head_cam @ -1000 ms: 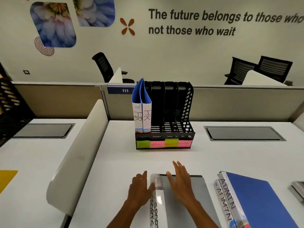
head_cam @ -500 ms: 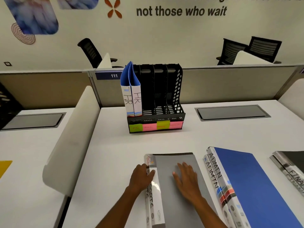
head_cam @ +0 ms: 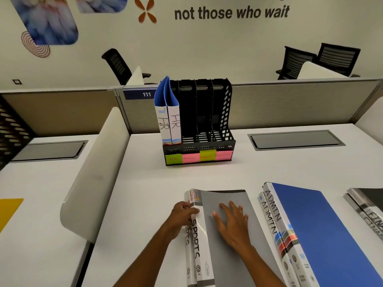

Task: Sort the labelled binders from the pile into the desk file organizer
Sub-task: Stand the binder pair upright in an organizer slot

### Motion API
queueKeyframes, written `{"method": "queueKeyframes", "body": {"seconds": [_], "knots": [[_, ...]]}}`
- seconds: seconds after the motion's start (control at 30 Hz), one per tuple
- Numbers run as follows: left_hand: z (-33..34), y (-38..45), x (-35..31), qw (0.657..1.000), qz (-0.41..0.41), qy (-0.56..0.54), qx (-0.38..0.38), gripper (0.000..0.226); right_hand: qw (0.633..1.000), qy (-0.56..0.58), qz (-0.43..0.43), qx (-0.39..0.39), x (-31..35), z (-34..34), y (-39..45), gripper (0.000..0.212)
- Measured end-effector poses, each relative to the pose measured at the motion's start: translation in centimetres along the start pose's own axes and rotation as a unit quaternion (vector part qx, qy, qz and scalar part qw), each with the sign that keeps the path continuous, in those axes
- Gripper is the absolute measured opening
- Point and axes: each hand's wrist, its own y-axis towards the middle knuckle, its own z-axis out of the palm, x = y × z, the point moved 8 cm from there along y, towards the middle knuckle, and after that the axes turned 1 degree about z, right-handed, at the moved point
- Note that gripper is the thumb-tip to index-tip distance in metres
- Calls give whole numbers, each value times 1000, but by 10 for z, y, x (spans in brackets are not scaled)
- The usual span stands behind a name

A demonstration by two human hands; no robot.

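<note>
white and wide, the tabletop (head_cam: 145,183) is sitting in an office, with a grey wall panel running along its far edge. a black file organizer (head_cam: 200,121) is standing near the middle of that far edge. two blue hr binders (head_cam: 169,119) are already standing in its left slot. the other three slots are looking bare. little sticky notes (head_cam: 198,157) are running along its front.

two grey sports binders (head_cam: 209,230) are lying flat in a stack at the near edge, right under the person. their long spines are pointing from the near edge toward the far edge, straight at the organizer. the left hand (head_cam: 183,215) is curling its fingers onto the spines on the left side of the stack. the right hand (head_cam: 232,220) is lying flat and spread on the top grey cover, pressing down and not gripping. both hands are on the stack, so neither has to reach.

the organizer is straight ahead of the hands, well apart from them. to go in, i think a binder needs lifting and tipping up so its spine stands tall.

blue admin binders (head_cam: 300,228) are lying just beside it on the right. more binders (head_cam: 369,210) are lying at the right edge.
</note>
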Motion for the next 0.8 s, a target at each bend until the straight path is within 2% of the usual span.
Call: {"method": "queueKeyframes", "body": {"seconds": [0.07,0.17,0.3,0.47,0.57,0.67,0.8], "knots": [[15,-2,-1,999,19,-9,40,34,1000,18,5,7,3,-3,0,74],[31,-5,-6,996,63,-32,60,53,998,58,20,19,7,-14,4,72],[37,-5,-25,993,107,-29,29,47,989,147,23,-4,20,-47,11,63],[43,-13,-66,984,176,-28,-30,35,981,192,-21,-17,63,-92,24,57],[47,-23,-96,974,219,-40,-33,29,982,181,-51,-27,97,-126,27,64],[53,-36,-127,962,269,-52,-17,23,982,176,-70,-28,130,-160,26,85],[62,-52,-165,941,335,-43,-11,44,977,177,-115,-44,174,-201,19,98]]}}
